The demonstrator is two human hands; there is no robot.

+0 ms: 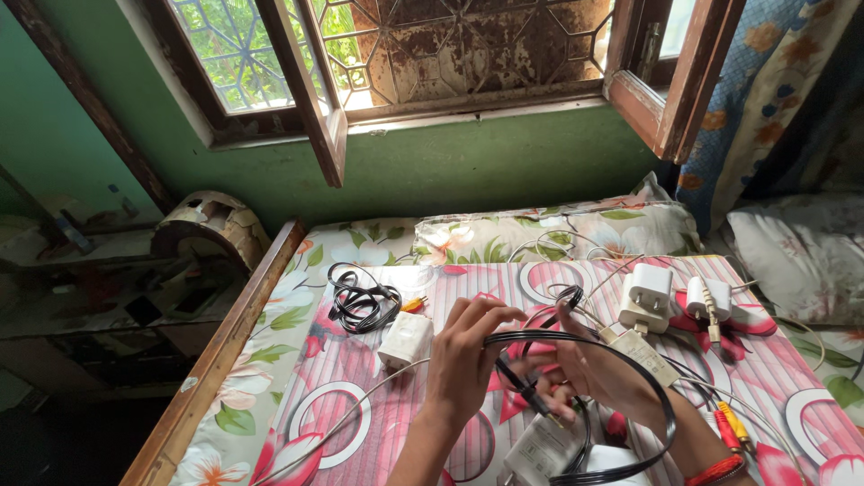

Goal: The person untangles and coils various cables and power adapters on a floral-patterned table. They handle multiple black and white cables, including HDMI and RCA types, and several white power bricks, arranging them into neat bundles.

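- Both hands meet over the middle of the bed: the left hand (468, 360) has its fingers curled down and closed on a black cable (621, 360), and the right hand (589, 369) is closed loosely on the same cable just beside it.
- That black cable arcs from the fingers in one wide loop around the right wrist and back down toward the lower edge of the view; its black plug end (531, 393) hangs between the two palms.
- Judging from how it lies, the coiling is only begun: one open loop is formed, with nothing tied or bundled yet.
- One black cord bundle (360, 301) lies already gathered to the left, well apart from the hands, on the flowered bedsheet (297, 297).
- A white charger block (405, 340) rests just beside the left hand, its thin white lead trailing toward the lower left.
- Farther right sit a white plug adapter (646, 297) and a smaller white adapter (709, 300), with loose white wires (576, 243) strewn behind them near the pillow (576, 229).
- Red and yellow connector plugs (731, 430) lie near the right forearm, and more white chargers (540, 448) sit under the loop, where they could snag it.
- A wooden bed rail (225, 351) and an open wooden window (405, 63) border the scene.
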